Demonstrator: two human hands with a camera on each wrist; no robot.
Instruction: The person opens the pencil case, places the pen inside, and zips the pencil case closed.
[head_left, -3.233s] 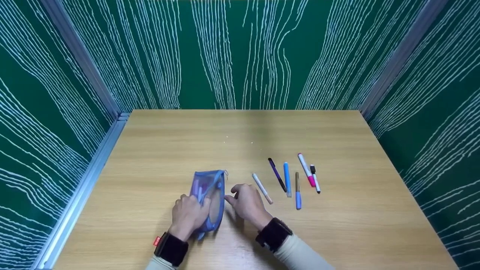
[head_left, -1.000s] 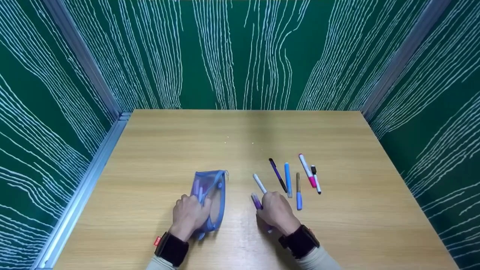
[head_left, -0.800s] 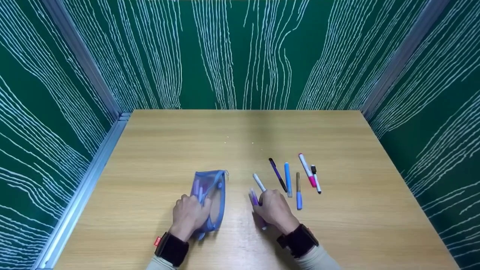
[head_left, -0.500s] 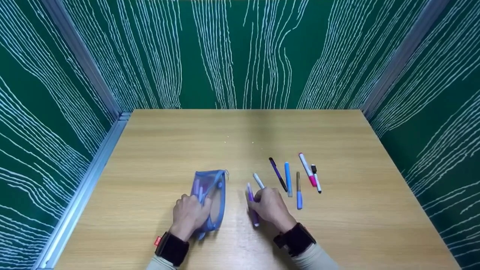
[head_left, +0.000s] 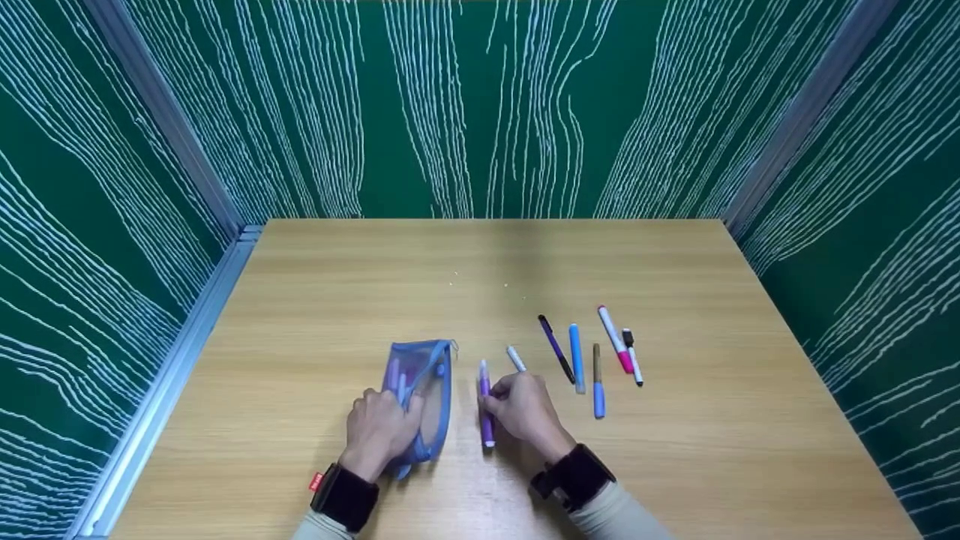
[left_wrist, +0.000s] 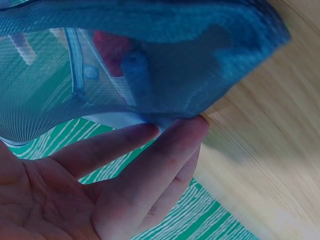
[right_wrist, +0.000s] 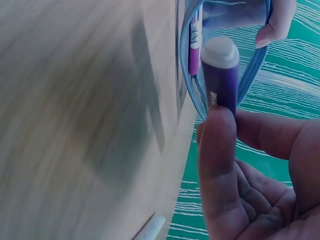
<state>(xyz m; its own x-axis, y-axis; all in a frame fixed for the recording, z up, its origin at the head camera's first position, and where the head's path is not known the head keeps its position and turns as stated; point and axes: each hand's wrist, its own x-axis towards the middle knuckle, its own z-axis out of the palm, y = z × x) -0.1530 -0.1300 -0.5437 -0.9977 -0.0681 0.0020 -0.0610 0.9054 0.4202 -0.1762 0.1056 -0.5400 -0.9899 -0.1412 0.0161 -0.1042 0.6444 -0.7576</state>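
My left hand (head_left: 381, 429) grips the near left side of a blue mesh pencil pouch (head_left: 433, 409), its zipped mouth spread open toward the right. Through the mesh, several pens show inside, among them a pen with a magenta end (right_wrist: 193, 62) in the right wrist view. Between thumb and fingertips, my right hand (head_left: 525, 411) pinches a purple marker (head_left: 487, 431) with a whitish end. The marker points away from me, just right of the pouch's opening and apart from it in the head view. Part of the marker is hidden behind the right thumb.
A white pen (head_left: 515, 358) lies just beyond the right hand, partly covered. Further right lie a dark purple pen (head_left: 556, 349), a blue marker (head_left: 575, 358), a gold-and-blue pen (head_left: 598, 382), a white-and-pink marker (head_left: 614, 339) and a small black-and-white marker (head_left: 632, 358). Green walls enclose the table.
My right hand was empty beside the pouch, then held the purple marker near the white pen. It has since carried the marker left toward the pouch, turning it more upright in view. Left hand and pouch stayed put.
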